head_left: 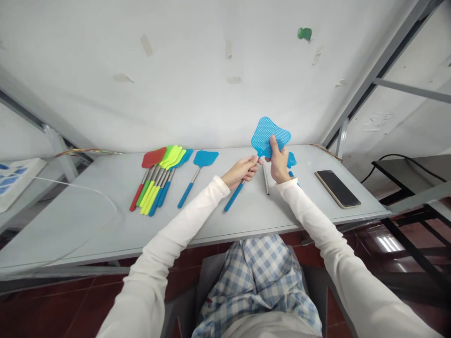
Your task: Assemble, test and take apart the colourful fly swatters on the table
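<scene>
My right hand (279,163) is closed on the perforated blue head of a fly swatter (265,132), thumb across its face. Just below that head, my left hand (243,171) pinches the swatter's thin neck. A blue handle with a metal rod (234,196) slants down-left from beneath my left hand; whether it joins the held head is hidden by the fingers. Between my hands, a slim metal tube (266,180) shows above the grey table (211,225). Partly hidden behind my right hand is another blue swatter head (291,160).
Left of my hands lies a single blue fly swatter (206,158). Farther left, red, green, yellow and blue swatters (154,157) lie in an overlapping row. A phone (337,188) rests at the right. Metal frame posts (341,139) and a white wall (197,94) bound the table.
</scene>
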A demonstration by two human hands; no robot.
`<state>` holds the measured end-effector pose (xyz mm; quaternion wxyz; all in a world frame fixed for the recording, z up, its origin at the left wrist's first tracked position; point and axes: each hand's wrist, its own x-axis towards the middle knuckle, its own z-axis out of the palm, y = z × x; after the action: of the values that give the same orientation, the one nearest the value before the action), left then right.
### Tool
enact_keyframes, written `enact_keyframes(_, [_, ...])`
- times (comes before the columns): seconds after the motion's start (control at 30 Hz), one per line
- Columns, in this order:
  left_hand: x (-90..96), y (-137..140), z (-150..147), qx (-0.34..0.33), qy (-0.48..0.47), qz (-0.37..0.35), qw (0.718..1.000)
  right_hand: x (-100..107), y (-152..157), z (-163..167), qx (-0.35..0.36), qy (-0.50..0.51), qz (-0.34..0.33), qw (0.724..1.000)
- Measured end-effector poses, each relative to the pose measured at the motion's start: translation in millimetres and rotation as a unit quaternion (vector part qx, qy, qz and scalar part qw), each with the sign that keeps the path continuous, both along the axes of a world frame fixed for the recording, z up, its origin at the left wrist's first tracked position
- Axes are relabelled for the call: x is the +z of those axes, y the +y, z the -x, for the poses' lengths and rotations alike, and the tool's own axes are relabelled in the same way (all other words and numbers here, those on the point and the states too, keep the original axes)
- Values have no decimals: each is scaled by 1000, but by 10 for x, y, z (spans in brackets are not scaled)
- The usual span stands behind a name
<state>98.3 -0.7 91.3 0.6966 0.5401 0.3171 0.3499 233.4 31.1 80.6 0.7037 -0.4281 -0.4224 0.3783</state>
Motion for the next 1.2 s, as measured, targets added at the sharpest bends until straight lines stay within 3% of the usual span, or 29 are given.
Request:
enact_keyframes(0.13, [46, -69, -119, 25, -61, 59, 996, 105, 86, -25, 7, -22, 23, 999])
enact_keyframes(0.37, [-37, -249, -233, 78, -74, 122, 987, 44, 247, -107, 13, -18, 67, 998])
enact_keyframes(0.53, [-156, -342, -159, 46, -94, 138, 985, 48, 263, -183, 17, -3, 78, 997])
enact_keyframes(0.7, [-116, -152, -60, -42, -142, 199, 969, 15, 142, -86, 37, -15, 76, 996])
enact_keyframes(0.87, [-58, 30, -191, 30, -159, 180, 970, -49, 187, -24, 45, -24, 95, 994])
enact_keyframes(1.03, [-50, -14, -380, 100, -128, 187, 969, -117, 393, -37, 69, -42, 132, 988])
enact_keyframes(1.1, [-44, -113, -378, 105, -116, 188, 970, -69, 499, -169, 16, -42, 155, 987])
enact_keyframes(1.17, [-51, -225, -292, 96, -104, 178, 974, 35, 602, -431, -109, -33, 177, 978])
enact_keyframes(1.2, [-59, -266, -219, 83, -107, 169, 976, 92, 647, -597, -135, -29, 177, 974])
